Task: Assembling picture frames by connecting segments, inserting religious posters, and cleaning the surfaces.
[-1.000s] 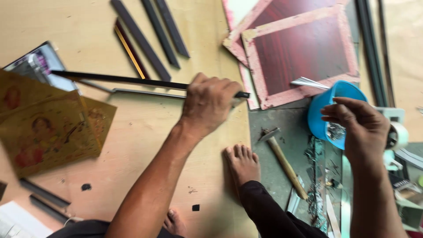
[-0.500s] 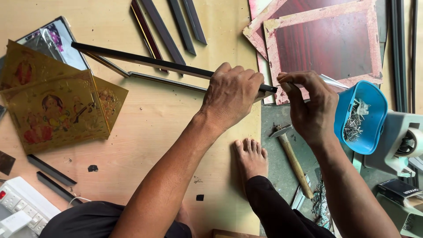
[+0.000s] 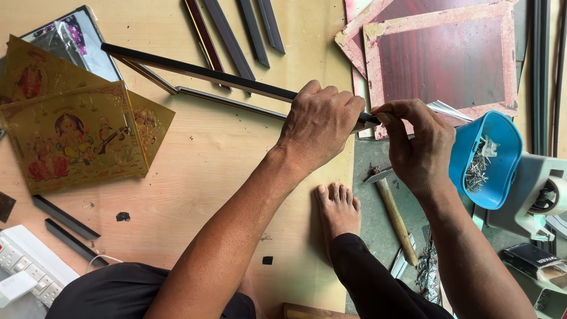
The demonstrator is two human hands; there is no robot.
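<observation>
My left hand grips the near end of a long black frame strip that runs up and left across the plywood board. My right hand has its fingertips pinched together at the very end of that strip, right beside my left hand; whatever is between the fingers is too small to tell. A blue plastic bowl holding several small nails stands just right of my right hand. A hammer with a wooden handle lies on the floor below my right hand, next to my bare foot.
Gold religious pictures lie at the left. Several dark frame strips lie at the top. Reddish backing boards sit top right. A white power strip is bottom left, a grey machine at the right edge.
My right hand came away from the blue bowl and moved left to the end of the black strip, fingertips pinched. My left hand kept its grip on the strip.
</observation>
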